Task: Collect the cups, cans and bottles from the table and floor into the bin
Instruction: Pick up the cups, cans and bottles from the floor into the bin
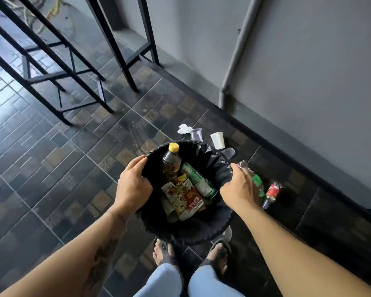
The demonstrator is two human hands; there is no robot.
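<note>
Both hands (135, 183) (238, 187) grip the bin (186, 234) rim.

Carton (185, 198) in my bin (210, 232): large white "110" on a red patch at the lower end; above it a yellow and red brand word I cannot make out, next to a cartoon drawing.
Green can (199, 181) in the bin: rows of fine white print along its side, too small for me to read.
Yellow-capped bottle (171, 160) in the bin: I read nothing on it.
Red can (273, 192) on the floor (51, 157): white marks on red, blurred, not readable.
Green-labelled bottle (257, 182) on the floor: label blurred, no words legible.
</note>
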